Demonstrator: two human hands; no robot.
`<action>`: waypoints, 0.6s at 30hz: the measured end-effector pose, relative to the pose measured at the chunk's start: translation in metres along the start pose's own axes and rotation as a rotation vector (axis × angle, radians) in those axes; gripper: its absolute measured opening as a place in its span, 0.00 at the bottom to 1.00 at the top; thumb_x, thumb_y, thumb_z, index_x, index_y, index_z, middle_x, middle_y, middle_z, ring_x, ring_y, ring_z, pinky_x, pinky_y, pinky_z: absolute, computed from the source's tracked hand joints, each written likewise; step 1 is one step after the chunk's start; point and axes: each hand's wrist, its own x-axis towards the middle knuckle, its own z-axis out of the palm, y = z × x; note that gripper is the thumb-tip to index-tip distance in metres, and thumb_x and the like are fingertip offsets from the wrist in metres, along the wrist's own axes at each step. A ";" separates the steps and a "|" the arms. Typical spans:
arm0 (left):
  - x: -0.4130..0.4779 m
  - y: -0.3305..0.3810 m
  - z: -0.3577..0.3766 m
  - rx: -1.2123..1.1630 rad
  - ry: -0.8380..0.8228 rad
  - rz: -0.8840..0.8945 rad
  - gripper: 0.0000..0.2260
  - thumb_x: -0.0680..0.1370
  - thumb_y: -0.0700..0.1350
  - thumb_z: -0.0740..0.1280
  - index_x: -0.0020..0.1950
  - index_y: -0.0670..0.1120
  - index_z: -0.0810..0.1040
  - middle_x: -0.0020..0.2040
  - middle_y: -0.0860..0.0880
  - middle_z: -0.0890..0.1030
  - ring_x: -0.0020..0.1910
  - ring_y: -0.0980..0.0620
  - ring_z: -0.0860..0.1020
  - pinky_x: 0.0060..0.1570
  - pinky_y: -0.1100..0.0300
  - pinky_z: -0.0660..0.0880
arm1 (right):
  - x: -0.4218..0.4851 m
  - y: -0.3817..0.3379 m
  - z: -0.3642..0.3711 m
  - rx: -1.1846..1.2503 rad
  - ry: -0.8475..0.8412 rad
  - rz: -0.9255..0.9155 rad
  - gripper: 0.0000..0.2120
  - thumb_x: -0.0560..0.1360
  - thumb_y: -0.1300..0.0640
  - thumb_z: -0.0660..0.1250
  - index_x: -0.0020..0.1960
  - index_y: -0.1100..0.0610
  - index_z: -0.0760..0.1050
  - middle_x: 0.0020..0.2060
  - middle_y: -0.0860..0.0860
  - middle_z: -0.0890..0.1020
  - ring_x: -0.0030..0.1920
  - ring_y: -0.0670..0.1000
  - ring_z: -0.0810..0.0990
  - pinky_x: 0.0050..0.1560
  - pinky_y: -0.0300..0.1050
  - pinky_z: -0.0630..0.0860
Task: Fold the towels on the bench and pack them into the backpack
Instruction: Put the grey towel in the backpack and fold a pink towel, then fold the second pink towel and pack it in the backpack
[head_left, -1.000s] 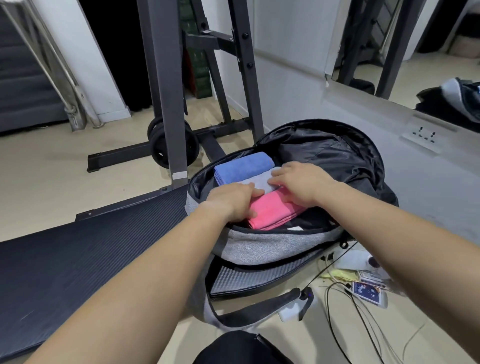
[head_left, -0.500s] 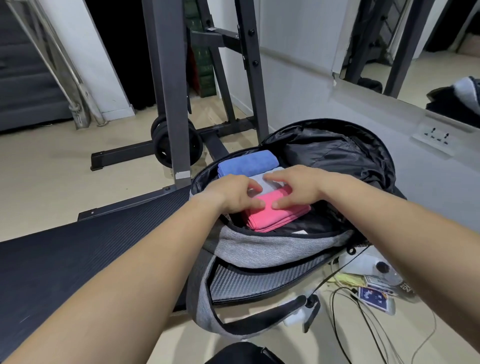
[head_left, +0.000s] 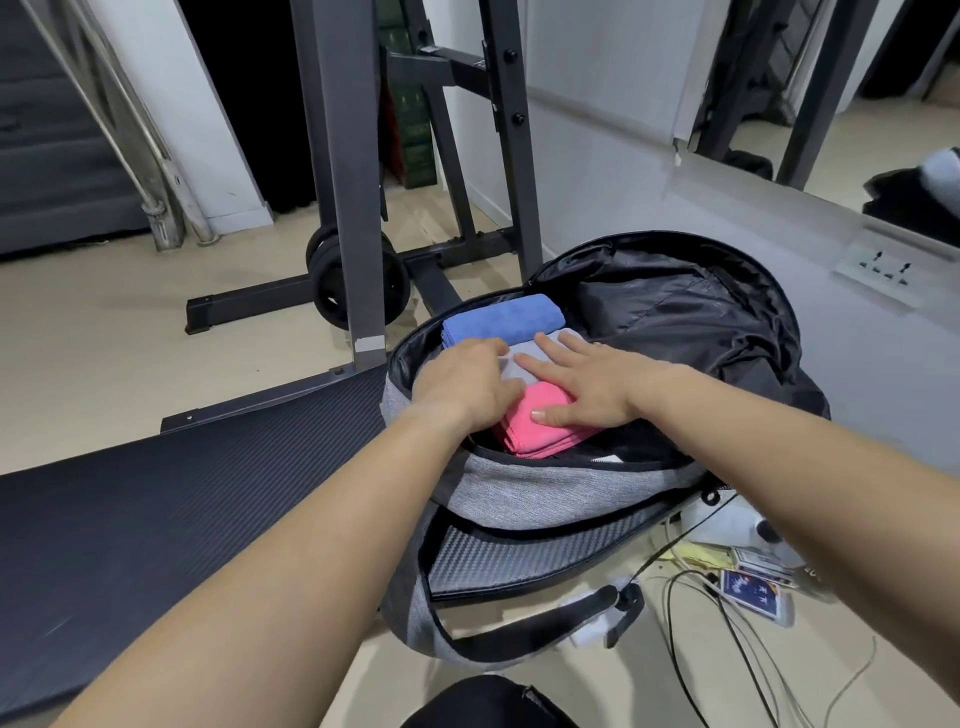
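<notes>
A grey backpack (head_left: 545, 493) with black lining lies open on the floor beside the black bench (head_left: 171, 519). Inside it three folded towels lie in a row: a blue towel (head_left: 501, 317) farthest away, a grey towel (head_left: 519, 358) in the middle, a pink towel (head_left: 540, 426) nearest me. My left hand (head_left: 467, 384) rests with curled fingers on the left ends of the grey and pink towels. My right hand (head_left: 587, 382) lies flat, fingers spread, pressing on the grey and pink towels. Both hands hide much of these two towels.
A dark steel rack (head_left: 343, 171) with weight plates (head_left: 353, 280) stands just behind the bench and bag. Cables (head_left: 727, 634), a card pack (head_left: 748, 597) and a white device (head_left: 727, 525) lie on the floor at right. A wall socket (head_left: 883, 265) and a mirror (head_left: 831, 93) are beyond the bag.
My right hand has flattened out, its fingers spreading over the grey and pink towels. My left hand has shifted slightly forward along their left ends. The towels stay in place.
</notes>
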 end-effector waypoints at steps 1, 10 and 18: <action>0.000 -0.002 0.005 -0.006 -0.004 -0.050 0.21 0.80 0.56 0.63 0.71 0.50 0.72 0.70 0.49 0.75 0.70 0.46 0.71 0.68 0.48 0.68 | 0.003 -0.001 0.004 -0.002 -0.005 0.018 0.40 0.76 0.26 0.49 0.80 0.39 0.35 0.80 0.50 0.36 0.81 0.55 0.36 0.79 0.59 0.45; -0.039 -0.007 0.073 -0.025 0.171 -0.079 0.26 0.85 0.57 0.47 0.82 0.51 0.54 0.83 0.49 0.49 0.81 0.47 0.48 0.78 0.45 0.48 | 0.017 -0.004 0.011 -0.001 0.072 0.047 0.39 0.75 0.26 0.43 0.80 0.40 0.35 0.81 0.51 0.36 0.81 0.55 0.37 0.79 0.59 0.45; -0.036 -0.009 0.066 -0.012 0.162 -0.057 0.25 0.84 0.53 0.51 0.81 0.50 0.55 0.83 0.47 0.49 0.81 0.46 0.47 0.79 0.47 0.48 | 0.018 -0.009 0.012 0.016 0.083 0.078 0.39 0.75 0.26 0.43 0.80 0.39 0.35 0.81 0.51 0.37 0.81 0.56 0.37 0.79 0.60 0.45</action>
